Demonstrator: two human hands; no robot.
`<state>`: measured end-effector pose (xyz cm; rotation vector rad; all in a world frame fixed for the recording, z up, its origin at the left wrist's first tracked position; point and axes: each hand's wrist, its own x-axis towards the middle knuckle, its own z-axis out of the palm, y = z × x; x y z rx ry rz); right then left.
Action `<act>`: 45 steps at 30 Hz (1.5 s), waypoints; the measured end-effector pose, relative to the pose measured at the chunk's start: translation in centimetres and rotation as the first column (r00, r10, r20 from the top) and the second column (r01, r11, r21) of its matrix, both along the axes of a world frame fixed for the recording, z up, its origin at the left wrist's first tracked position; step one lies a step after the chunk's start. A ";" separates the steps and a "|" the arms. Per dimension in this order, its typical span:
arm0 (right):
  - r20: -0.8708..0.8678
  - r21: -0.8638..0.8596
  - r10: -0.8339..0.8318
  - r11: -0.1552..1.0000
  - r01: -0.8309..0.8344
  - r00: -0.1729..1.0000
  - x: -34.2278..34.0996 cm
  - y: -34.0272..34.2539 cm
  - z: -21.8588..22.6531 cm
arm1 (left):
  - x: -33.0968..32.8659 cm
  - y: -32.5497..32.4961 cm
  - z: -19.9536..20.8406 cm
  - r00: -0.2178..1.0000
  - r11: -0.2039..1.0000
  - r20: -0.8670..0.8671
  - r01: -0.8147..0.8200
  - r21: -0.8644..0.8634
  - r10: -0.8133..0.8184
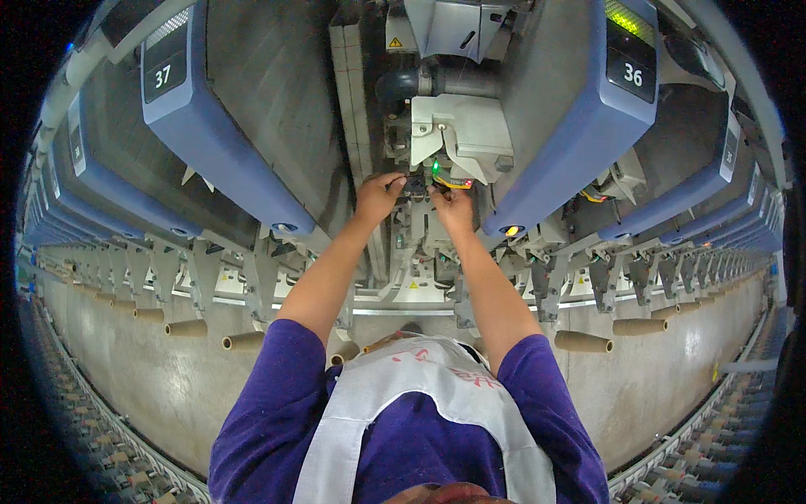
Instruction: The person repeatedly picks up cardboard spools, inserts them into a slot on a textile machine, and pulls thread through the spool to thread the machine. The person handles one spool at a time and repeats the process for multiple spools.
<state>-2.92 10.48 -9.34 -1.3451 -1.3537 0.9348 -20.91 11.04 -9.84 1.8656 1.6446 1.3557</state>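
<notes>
My left hand [379, 199] reaches into the gap between two blue-edged machine panels. Its fingers are curled, with thumb and forefinger at a small dark mechanism [415, 186]; what they pinch, if anything, is too small to make out. On the other side of that mechanism is my right hand [454, 208], also closed, its fingertips just under a yellow-and-black sensor unit [453, 181] with a lit green lamp [436, 168]. Whether it grips a thread or a part is hidden. Above both hands sits a pale metal cover [460, 130].
Blue-edged panels, left [227, 151] and right [571, 139], flank my arms. A dark pipe [403, 84] runs behind the cover. A metal rail [395, 312] crosses before me. Brown tubes [583, 342] stick out along the machine row over the grey floor [646, 395].
</notes>
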 end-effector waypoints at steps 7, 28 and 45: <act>-0.461 -0.267 0.222 0.889 -0.373 0.859 -1.2 0.9 0.7 | -0.1 0.3 -0.5 0.999 0.997 0.027 -0.025 -0.079 0.028; 0.651 -0.074 -0.175 0.954 0.292 0.739 -1.1 1.9 -1.1 | 0.5 -1.1 1.9 0.980 0.996 -0.183 -0.085 -0.017 0.081; 0.642 -0.069 -0.194 0.949 0.308 0.742 -1.4 1.3 -0.5 | 3.8 6.1 34.6 0.805 0.512 -0.372 0.100 0.853 0.462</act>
